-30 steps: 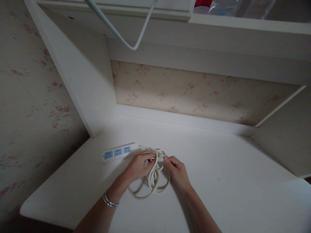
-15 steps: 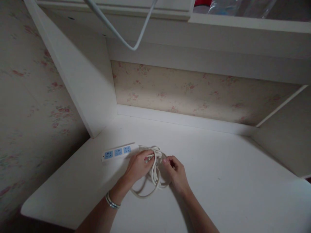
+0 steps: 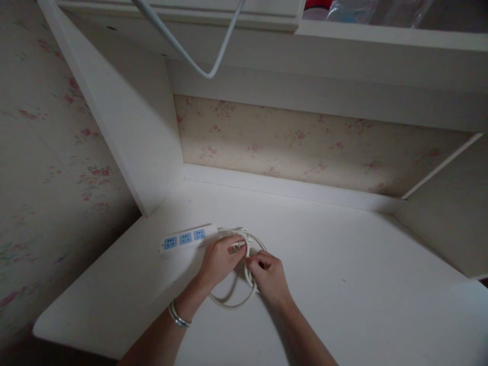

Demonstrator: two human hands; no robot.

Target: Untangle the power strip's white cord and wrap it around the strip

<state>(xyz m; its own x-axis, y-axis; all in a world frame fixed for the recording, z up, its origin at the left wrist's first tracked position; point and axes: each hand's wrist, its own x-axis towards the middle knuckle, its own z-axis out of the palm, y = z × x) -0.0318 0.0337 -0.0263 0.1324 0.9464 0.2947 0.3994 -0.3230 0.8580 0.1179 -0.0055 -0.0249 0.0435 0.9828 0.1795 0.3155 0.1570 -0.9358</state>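
Note:
A white power strip (image 3: 187, 238) with three blue sockets lies on the white desk (image 3: 343, 284). Its white cord (image 3: 232, 303) is coiled in loops just right of the strip. My left hand (image 3: 219, 262), a bracelet on its wrist, is closed round the top of the coil. My right hand (image 3: 269, 277) is closed on the loops right beside it, fingertips almost touching the left hand's. Part of the coil is hidden under both hands.
The desk sits in an alcove with a white side panel (image 3: 125, 117) at the left and flowered wallpaper (image 3: 305, 142) behind. A white cable loop (image 3: 208, 71) hangs from the shelf above. A lower surface (image 3: 450, 218) lies at the right.
My right hand has moved left toward my left hand, pulling the cord loops tighter together. The coil looks smaller and more gathered. The power strip has stayed put.

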